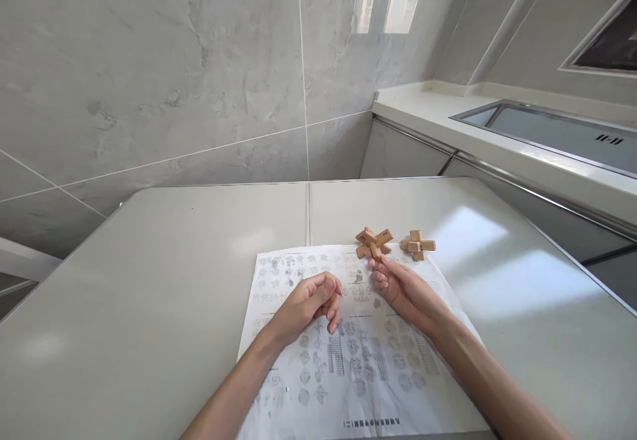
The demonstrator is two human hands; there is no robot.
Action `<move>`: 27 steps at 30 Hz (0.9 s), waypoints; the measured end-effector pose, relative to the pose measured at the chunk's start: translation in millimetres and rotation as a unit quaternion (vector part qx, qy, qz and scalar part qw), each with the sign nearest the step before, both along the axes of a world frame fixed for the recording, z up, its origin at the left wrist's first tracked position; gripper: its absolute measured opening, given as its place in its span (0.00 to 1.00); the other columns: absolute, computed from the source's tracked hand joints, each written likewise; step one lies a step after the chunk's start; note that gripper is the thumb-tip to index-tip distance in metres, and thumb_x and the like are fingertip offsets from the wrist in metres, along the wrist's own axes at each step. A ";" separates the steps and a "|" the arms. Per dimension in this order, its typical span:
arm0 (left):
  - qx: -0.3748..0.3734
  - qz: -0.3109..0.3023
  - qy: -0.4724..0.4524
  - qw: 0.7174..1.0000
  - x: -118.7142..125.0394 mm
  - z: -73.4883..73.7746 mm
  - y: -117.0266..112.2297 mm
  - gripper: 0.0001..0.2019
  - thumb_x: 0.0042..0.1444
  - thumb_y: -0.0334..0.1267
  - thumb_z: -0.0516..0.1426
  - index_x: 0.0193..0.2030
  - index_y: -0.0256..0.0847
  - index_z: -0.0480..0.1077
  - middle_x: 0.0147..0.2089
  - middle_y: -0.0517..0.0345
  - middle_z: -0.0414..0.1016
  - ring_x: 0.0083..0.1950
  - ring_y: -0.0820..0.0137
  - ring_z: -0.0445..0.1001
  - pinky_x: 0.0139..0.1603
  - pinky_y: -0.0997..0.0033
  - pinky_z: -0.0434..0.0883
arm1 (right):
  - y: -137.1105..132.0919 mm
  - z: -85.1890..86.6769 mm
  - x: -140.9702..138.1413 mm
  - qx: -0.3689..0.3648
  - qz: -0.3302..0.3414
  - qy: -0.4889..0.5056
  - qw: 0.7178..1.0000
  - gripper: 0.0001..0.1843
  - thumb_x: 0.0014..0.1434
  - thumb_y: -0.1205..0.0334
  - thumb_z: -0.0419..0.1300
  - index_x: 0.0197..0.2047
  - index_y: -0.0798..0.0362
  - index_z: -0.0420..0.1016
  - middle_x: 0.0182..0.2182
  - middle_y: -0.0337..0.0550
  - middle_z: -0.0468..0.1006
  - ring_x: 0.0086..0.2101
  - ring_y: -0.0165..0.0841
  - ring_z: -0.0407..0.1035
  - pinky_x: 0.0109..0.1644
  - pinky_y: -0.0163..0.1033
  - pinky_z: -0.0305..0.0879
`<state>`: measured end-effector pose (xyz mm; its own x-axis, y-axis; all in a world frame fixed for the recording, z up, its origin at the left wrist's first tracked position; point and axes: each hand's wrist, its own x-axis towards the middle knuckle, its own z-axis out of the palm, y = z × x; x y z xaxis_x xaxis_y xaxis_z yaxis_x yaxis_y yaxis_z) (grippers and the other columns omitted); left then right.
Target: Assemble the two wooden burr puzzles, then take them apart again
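My right hand pinches the near end of a wooden burr puzzle between thumb and fingertips. Several light-brown bars cross each other in this puzzle, and a dark number is printed on at least one of them. My left hand is loosely curled above the sheet, thumb against the fingers, with nothing seen in it. Under both hands lies a creased instruction sheet with rows of small drawings; its print faces away from me. A second, smaller wooden cross-shaped puzzle stands right of the held one, touched by neither hand.
The pale table has a seam running toward the tiled wall behind it. At the right, a counter with an inset sink rises above the table, over grey cabinet fronts. Bright light patches fall on the table's right side.
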<state>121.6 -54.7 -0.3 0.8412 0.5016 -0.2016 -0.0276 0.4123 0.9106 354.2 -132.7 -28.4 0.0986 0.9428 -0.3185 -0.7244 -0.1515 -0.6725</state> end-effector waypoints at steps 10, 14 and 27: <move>-0.010 0.008 0.012 1.000 0.9 3.9 -0.2 0.19 0.67 0.54 0.63 0.39 0.40 0.69 0.24 0.67 0.66 0.24 0.73 0.69 0.33 0.71 0.67 | -7.8 14.4 -16.0 0.012 0.113 -0.182 0.977 0.18 0.64 0.48 0.72 0.49 0.51 0.81 0.36 0.40 0.78 0.33 0.31 0.71 0.39 0.38 0.71; -0.021 0.012 0.019 1.000 0.4 6.9 0.6 0.15 0.67 0.49 0.64 0.38 0.40 0.68 0.24 0.67 0.65 0.25 0.73 0.70 0.34 0.71 0.66 | -9.0 21.6 -21.6 0.015 0.141 -0.262 0.955 0.21 0.63 0.42 0.71 0.47 0.50 0.80 0.32 0.40 0.78 0.33 0.35 0.71 0.41 0.42 0.69; -0.053 0.024 0.021 0.998 -0.3 5.8 2.9 0.13 0.67 0.45 0.63 0.39 0.40 0.68 0.24 0.66 0.64 0.27 0.72 0.69 0.36 0.70 0.67 | -9.1 21.9 -20.8 0.022 0.148 -0.271 0.951 0.19 0.64 0.41 0.69 0.46 0.48 0.80 0.34 0.40 0.79 0.34 0.35 0.71 0.41 0.42 0.68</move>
